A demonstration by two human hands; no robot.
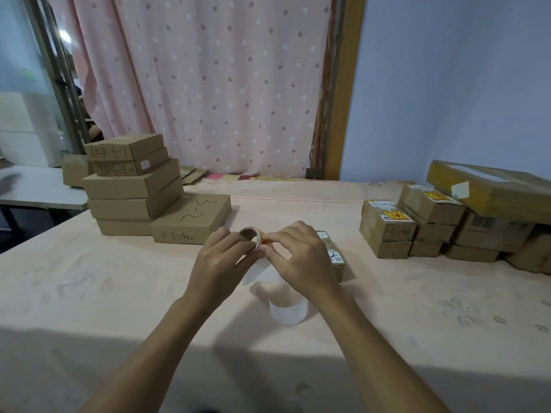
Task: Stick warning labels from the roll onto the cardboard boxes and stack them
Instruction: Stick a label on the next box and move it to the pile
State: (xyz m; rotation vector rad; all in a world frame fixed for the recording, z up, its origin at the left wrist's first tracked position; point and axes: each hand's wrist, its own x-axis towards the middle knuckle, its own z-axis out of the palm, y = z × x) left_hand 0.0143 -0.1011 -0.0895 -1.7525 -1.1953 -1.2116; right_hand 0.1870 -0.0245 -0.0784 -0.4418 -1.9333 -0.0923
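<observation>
My left hand [222,257] grips the label roll [250,238], a cardboard core with its opening tilted up, above the table's middle. My right hand [301,254] pinches an orange-yellow label [264,237] at the roll's right side. A white strip of backing paper [287,311] trails down from the roll and curls on the tablecloth. A small cardboard box [335,254] lies just behind my right hand, mostly hidden by it. Unlabelled boxes are stacked at the left [131,186], with one marked box [190,219] in front. Boxes bearing yellow labels [387,225] stand stacked at the right.
A pale peach cloth covers the table [119,293]. A large taped parcel [489,189] leans across the right stack. A pink dotted curtain [208,84] hangs behind the table, beside a wooden door frame [343,99]. A lower white table [38,189] stands at the far left.
</observation>
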